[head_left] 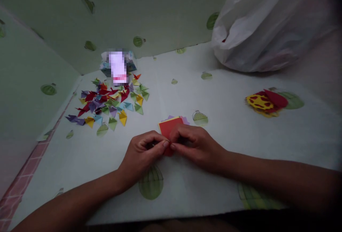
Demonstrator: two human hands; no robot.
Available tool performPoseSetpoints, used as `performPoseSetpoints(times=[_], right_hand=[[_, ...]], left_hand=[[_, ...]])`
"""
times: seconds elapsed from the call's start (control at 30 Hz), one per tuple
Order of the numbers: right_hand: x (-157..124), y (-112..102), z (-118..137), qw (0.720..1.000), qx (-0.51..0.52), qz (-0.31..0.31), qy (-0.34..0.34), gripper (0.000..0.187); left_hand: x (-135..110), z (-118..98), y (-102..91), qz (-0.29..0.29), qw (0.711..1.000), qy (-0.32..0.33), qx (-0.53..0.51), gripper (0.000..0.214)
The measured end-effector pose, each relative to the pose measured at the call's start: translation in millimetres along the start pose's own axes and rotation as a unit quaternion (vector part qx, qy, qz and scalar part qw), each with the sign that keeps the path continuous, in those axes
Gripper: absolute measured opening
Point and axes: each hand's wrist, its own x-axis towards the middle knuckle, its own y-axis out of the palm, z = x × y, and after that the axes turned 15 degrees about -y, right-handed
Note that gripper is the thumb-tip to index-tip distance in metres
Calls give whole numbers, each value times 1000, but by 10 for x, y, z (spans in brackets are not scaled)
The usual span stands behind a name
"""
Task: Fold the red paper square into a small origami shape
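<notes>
A small stack of square paper lies in front of me, with red paper (169, 126) on top. A yellow edge and a purple scalloped piece (185, 120) peek out from beneath it. Over the near part of the stack, my left hand (146, 146) pinches with thumb and forefinger. My right hand (195, 143) pinches right beside it, the fingertips of both nearly touching. Red paper shows at and below the fingertips; whether it is the top sheet or a separate piece is hidden by the fingers.
Many-coloured folded paper cranes (112, 104) are heaped at the back left. Behind them, a lit phone (118, 66) leans against a box (132, 61). Red and yellow paper cutouts (263, 102) lie at the right. A full white plastic bag (262, 32) stands at the back right, near the wall.
</notes>
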Motion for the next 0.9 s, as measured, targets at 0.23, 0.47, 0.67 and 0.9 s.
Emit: performPoseSetpoints(times=[0.23, 0.47, 0.67, 0.9], right_hand=[[-21, 14, -11, 1000, -17, -5, 4, 13], [-14, 15, 5, 1000, -24, -2, -15, 14], [-8, 23, 4, 999, 33, -18, 21, 10], [21, -20, 31, 989, 80, 27, 125, 22]], left_hand=[[-32, 11, 1, 27, 1000, 10, -3, 25], [-14, 23, 22, 6, 1000, 21, -23, 11], [-19, 1, 29, -20, 999, 20, -18, 13], [8, 8, 34, -15, 999, 8, -34, 15]])
